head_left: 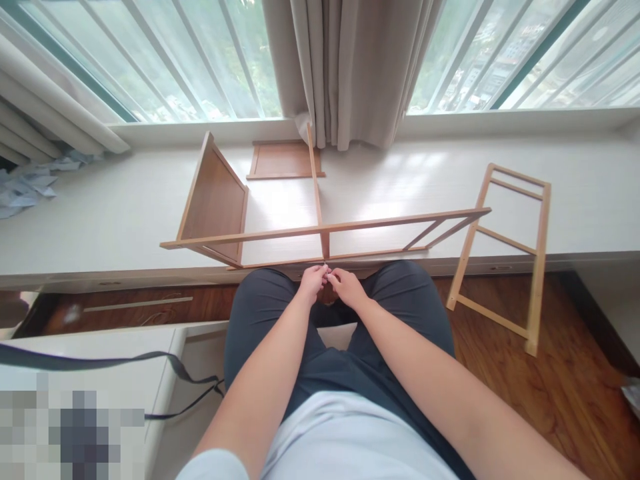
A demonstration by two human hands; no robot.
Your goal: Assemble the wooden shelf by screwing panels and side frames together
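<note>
My left hand (313, 282) and my right hand (347, 287) meet over my lap, fingertips pinched together on a tiny pale object (326, 269) too small to name. They sit just below the lower middle joint of a partly built wooden shelf frame (320, 230) lying on the white window ledge (125, 220). The frame has a solid panel (216, 200) at its left end and a thin upright divider (315, 180) in the middle.
A loose wooden side frame (505, 243) leans from the ledge onto the wood floor at right. A small flat wooden panel (283, 160) lies near the curtain (345, 67). Crumpled paper (25, 187) lies far left. A dark strap (110, 363) crosses a white surface at lower left.
</note>
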